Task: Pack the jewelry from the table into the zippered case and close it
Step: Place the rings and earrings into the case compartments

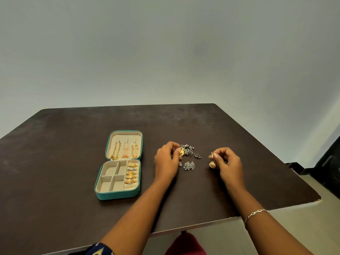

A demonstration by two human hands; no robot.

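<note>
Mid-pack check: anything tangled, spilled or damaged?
The case is tidy: chains hang in the lid, rings sit in their row. The silver pieces lie in a tangled heap where the left hand pinches a gold piece; the right hand holds a gold earring. The table's right corner looks chipped.

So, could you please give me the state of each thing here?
Zippered case: open, flat on table.
Three chains: hung in the lid.
Rings: slotted in right column.
Silver jewelry pile: loose on table.
Left hand: pinching a gold piece at the pile.
Right hand: holding gold jhumka earring.
</note>
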